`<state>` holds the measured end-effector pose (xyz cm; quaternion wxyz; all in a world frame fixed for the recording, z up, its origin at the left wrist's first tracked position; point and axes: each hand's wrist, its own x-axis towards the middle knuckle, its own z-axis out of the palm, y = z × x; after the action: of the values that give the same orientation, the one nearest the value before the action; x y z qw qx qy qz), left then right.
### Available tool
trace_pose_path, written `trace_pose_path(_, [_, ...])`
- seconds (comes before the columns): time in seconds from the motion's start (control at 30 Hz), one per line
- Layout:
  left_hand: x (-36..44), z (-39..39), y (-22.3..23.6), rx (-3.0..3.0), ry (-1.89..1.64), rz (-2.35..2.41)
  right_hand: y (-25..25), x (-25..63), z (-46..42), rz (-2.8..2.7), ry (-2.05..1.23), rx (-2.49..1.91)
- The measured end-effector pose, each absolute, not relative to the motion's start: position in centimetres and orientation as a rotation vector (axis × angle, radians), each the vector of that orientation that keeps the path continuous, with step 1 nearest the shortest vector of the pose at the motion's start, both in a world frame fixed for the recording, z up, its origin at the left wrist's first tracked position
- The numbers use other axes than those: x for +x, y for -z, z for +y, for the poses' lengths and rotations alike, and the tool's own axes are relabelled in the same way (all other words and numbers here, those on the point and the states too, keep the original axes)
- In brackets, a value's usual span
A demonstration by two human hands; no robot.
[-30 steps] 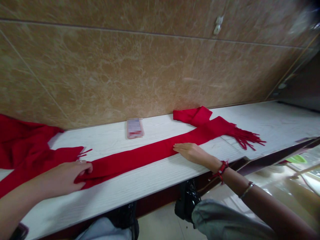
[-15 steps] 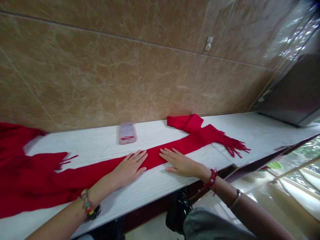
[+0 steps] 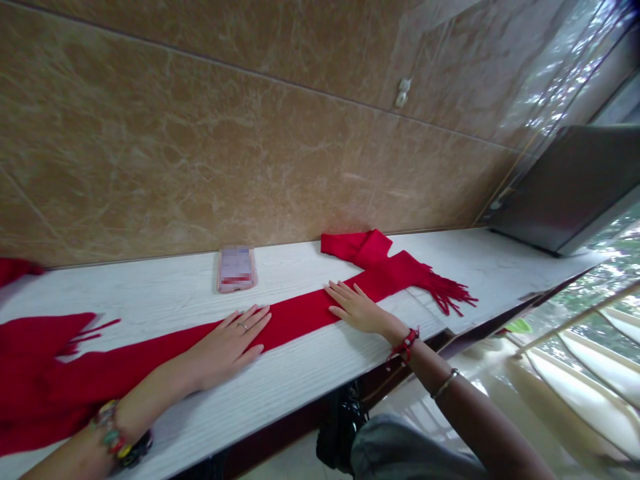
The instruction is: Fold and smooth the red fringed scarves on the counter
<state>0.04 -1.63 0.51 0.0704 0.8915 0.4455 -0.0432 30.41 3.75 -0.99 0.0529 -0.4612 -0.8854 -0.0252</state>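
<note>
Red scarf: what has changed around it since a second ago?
The left hand has let go of its pinch and moved right, now flat on the red scarf nearer the right hand, whose fingers have spread. The right-end fringe and phone stay put.

A long white wood-grain tabletop [image 3: 285,380] stretched across the view. 1 flat, rectangular, pink-edged phone [image 3: 237,269] lay near the tabletop's back edge. Behind the tabletop rose a brown marbled tile wall [image 3: 200,147] bearing 1 small white fitting [image 3: 403,93]. 1 dark grey boxy object [image 3: 570,187] stood at the tabletop's right end; 1 bright green rounded item [image 3: 519,325] showed beyond the tabletop's front edge.
</note>
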Motion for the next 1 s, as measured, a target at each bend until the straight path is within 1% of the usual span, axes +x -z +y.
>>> trace_pose_path(0.2, [-0.8,-1.5,-0.4,2.722,0.070,1.306,1.5,34.4,4.3,-2.727,0.231,-1.451])
trace_pose_path(0.3, [-0.1,-1.3,-0.5,2.711,0.101,1.322,1.0,33.7,4.2,-2.679,0.255,-1.408])
trace_pose_path(0.4, [1.3,-1.1,-0.6,2.737,0.056,1.350,0.5,30.5,3.5,-2.641,0.171,-1.288])
trace_pose_path(0.57, [3.0,-1.2,-0.4,2.775,0.013,1.232,0.1,26.8,2.3,-2.828,-0.127,-1.040])
trace_pose_path(0.7, [2.5,-1.2,0.0,2.819,-0.033,1.193,0.0,29.2,2.7,-2.806,-0.169,-1.122])
trace_pose_path(0.8, [2.2,-1.0,0.1,2.904,-0.157,1.191,-0.6,32.5,3.4,-2.766,-0.170,-1.197])
trace_pose_path(0.9, [2.6,-1.0,-0.3,3.025,-0.231,1.181,-1.4,34.8,3.5,-2.710,-0.124,-1.180])
trace_pose_path(1.0, [3.4,-1.1,-1.0,3.159,-0.187,1.108,-1.5,35.5,3.1,-2.670,-0.039,-1.135])
